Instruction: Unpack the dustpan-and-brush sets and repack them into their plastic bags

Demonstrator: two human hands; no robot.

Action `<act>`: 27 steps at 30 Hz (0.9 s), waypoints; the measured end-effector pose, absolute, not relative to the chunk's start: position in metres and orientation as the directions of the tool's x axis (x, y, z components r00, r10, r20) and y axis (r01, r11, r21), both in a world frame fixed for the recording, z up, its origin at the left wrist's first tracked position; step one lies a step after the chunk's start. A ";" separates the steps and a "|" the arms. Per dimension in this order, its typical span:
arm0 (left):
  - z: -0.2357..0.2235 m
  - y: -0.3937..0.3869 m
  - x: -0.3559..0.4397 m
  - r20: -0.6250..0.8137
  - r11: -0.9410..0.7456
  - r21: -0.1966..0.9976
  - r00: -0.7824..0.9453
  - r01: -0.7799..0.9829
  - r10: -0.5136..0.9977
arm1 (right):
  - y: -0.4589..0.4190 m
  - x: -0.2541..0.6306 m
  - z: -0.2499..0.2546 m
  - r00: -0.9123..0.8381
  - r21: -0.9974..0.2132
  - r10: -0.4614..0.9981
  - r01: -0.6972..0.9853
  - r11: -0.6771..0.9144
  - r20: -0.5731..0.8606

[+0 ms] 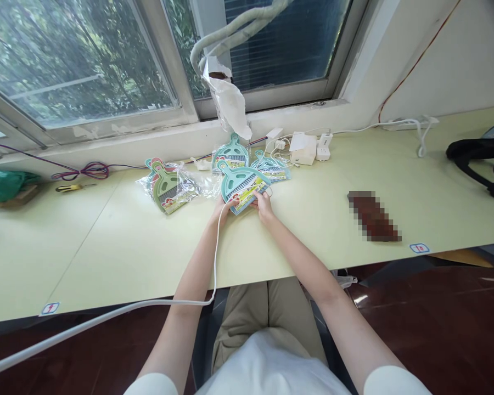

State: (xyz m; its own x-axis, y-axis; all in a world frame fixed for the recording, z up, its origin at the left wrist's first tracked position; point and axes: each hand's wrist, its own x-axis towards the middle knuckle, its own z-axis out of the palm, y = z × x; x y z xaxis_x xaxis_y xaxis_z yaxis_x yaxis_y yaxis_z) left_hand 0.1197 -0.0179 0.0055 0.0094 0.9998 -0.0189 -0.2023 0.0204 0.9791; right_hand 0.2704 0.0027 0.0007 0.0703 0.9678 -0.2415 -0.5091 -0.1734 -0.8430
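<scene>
A mint-green mini dustpan and brush set (241,184) with a printed label is held up a little over the table, tilted. My left hand (227,207) grips its lower left edge, thumb on the label. My right hand (263,204) closes on its lower right side, fingers at the label. Just behind it lie another mint-green dustpan set (233,152) in clear wrap and a further one (272,164) to the right. On the left, a green dustpan set (166,188) rests over others in clear plastic.
White adapters and a box (303,148) with cables stand by the window ledge. A screwdriver (69,187), a bundled cable (86,171) and a green bag (8,184) are at left. A blurred brown object (374,215) and black straps (477,164) are at right. A white cable (148,303) crosses in front.
</scene>
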 end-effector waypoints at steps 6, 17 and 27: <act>0.005 -0.016 0.118 -0.041 0.034 0.976 -0.027 -0.215 0.999 | -0.001 0.270 0.005 0.015 -0.873 0.985 -0.466 -0.144 -0.171; 0.010 -0.014 0.118 -0.026 0.025 0.999 -0.038 -0.022 0.999 | 0.002 0.277 0.004 0.055 -0.878 0.981 -0.457 -0.142 -0.187; 0.003 -0.021 0.089 0.401 -0.061 0.289 -0.063 0.955 0.914 | 0.012 0.297 0.006 0.129 -0.875 0.978 -0.477 -0.085 -0.165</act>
State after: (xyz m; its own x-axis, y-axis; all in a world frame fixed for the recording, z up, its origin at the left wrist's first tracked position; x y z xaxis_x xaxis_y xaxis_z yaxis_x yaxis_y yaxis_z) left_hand 0.0889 -0.0206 0.0026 -0.0631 0.9139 0.4011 0.9554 -0.0609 0.2891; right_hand 0.2971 0.0115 0.0062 0.1286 0.9779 -0.1650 -0.4774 -0.0848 -0.8746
